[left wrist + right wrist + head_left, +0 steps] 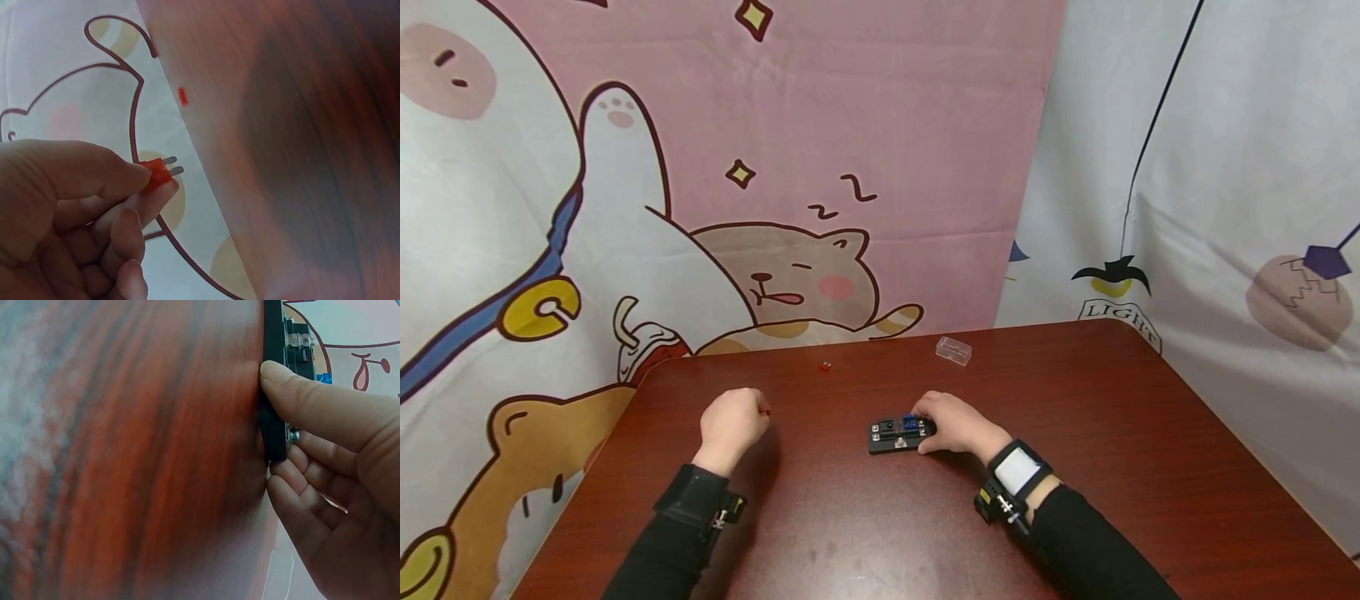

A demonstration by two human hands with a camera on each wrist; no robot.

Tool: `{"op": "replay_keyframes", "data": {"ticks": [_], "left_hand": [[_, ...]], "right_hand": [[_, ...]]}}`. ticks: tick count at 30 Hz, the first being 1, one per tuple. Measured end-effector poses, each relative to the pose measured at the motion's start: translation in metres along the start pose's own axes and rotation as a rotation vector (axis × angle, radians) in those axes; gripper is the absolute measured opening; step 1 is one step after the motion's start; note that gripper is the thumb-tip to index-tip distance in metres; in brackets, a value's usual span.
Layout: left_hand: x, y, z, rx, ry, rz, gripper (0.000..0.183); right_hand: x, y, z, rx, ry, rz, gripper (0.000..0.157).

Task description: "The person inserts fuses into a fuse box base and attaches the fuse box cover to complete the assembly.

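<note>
Currently the left hand (733, 425), toward the left edge of the brown table (850, 525), pinches a small red piece (155, 175) between thumb and finger, its 2 flat metal prongs pointing away from the fingertips. The right hand (958, 427) is closed narrowly on the right end of a black board (897, 432), thumb along the side nearer the person and fingers around that end. The board lies flat near the table's middle, its long side roughly parallel to the far edge; metal terminals and a blue part (912, 422) sit on top. Close to the far edge, nearer the far left corner than the far right, lies a 2nd red piece (825, 367). Also by that edge, right of its middle, rests a clear plastic box (953, 351). Behind the table hangs a printed cartoon cloth (925, 150).
</note>
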State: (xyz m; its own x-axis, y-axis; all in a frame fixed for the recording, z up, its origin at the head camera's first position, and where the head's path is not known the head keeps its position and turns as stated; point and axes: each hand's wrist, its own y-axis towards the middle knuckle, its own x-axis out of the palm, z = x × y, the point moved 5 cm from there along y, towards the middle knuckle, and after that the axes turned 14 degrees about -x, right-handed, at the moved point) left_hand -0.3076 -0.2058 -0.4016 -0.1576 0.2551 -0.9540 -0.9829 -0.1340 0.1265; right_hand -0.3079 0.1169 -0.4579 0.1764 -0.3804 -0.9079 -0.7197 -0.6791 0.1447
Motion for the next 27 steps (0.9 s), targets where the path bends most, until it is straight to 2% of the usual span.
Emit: {"op": "replay_keyframes", "data": {"ticks": [4, 13, 18, 27], "left_hand": [[0.005, -0.003, 0.012, 0.027, -0.001, 0.009, 0.004], [0.014, -0.009, 0.044, 0.154, -0.031, 0.019, 0.005], [0.021, -0.011, 0.063, 0.215, -0.057, 0.003, 0.008], [0.026, -0.016, 0.097, 0.371, -0.102, -0.018, 0.010]], "right_hand": [[0.000, 0.000, 0.000, -0.002, -0.003, -0.002, 0.044], [0.000, 0.001, 0.001, 0.004, 0.008, 0.002, 0.044], [0.001, 0.001, 0.002, 0.007, 0.014, -0.001, 0.044], [0.000, 0.001, 0.002, -0.001, 0.010, 0.005, 0.044]]}}
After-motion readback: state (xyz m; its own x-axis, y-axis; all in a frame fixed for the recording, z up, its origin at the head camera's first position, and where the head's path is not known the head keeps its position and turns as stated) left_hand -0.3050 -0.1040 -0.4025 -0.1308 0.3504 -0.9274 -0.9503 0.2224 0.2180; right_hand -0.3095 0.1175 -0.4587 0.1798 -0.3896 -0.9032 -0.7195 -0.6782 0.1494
